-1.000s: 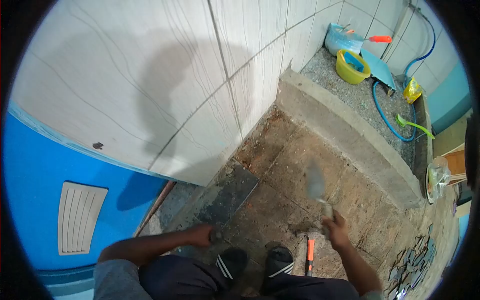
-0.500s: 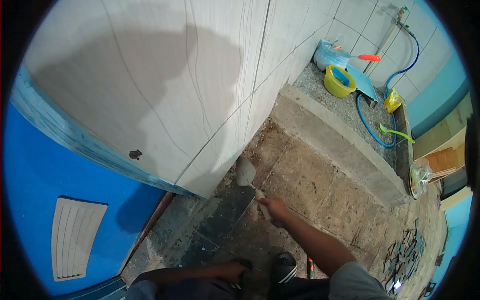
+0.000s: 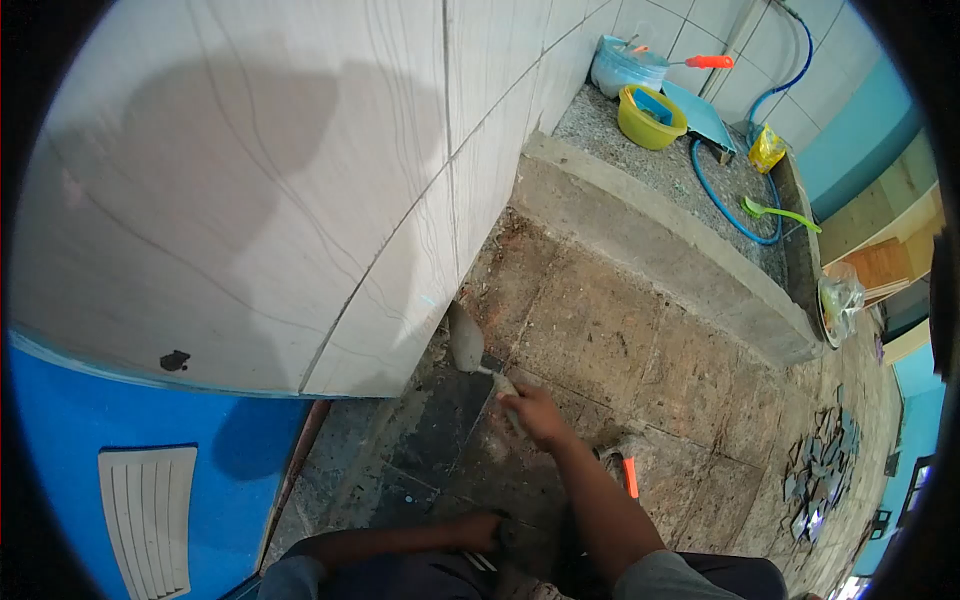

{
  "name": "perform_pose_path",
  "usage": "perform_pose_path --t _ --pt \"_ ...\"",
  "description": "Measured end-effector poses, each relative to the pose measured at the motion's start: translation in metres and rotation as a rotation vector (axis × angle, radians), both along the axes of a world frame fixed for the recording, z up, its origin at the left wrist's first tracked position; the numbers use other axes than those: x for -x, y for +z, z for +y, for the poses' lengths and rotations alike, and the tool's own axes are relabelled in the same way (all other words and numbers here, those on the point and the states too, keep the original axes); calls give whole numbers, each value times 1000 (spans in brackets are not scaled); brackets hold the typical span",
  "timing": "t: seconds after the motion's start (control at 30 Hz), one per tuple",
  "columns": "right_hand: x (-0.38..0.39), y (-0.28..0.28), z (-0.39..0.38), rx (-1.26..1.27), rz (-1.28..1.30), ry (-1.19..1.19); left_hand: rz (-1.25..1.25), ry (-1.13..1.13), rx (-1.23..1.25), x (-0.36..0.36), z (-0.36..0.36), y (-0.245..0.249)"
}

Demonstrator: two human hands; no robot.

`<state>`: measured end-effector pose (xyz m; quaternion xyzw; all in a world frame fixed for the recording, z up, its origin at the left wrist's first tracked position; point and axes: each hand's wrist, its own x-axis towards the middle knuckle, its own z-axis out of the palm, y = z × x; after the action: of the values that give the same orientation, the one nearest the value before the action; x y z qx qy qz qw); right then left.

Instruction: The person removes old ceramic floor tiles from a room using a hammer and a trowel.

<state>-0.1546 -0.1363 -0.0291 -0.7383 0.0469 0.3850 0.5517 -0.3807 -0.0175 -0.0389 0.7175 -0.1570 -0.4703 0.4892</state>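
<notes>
My right hand (image 3: 533, 412) grips the handle of a small pointed trowel (image 3: 465, 342). The trowel's blade lies against the bottom edge of the white tiled wall (image 3: 300, 180), where the wall meets the rough bare floor (image 3: 600, 340). My left hand (image 3: 481, 532) rests low on the floor near my feet, closed against the ground; what it holds is unclear. A dark tile (image 3: 445, 420) lies flat on the floor just under the trowel.
A hammer with an orange handle (image 3: 629, 474) lies right of my arm. A raised concrete step (image 3: 650, 240) carries a yellow bowl (image 3: 648, 117), blue hose (image 3: 730, 200) and green brush (image 3: 780, 212). Broken tile pieces (image 3: 820, 470) lie far right. A blue wall with a vent (image 3: 150, 510) stands left.
My right hand carried the trowel from mid-floor leftward to the base of the tiled wall. My left hand moved back closer to my feet. The view shifted.
</notes>
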Motion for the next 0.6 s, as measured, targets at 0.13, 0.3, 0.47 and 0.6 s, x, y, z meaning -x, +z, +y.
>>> perform_pose_path --t 0.13,0.3,0.47,0.6 --pt "-28 19 -6 20 -13 -366 6 -39 -49 -9 3 19" --pt "-28 42 -10 -65 57 -228 -59 67 0 -1 3 11" --pt "-38 14 -9 -44 113 -195 18 -12 -52 5 2 -7" --pt "-48 31 3 -140 75 -486 43 -29 -85 -9 3 21"
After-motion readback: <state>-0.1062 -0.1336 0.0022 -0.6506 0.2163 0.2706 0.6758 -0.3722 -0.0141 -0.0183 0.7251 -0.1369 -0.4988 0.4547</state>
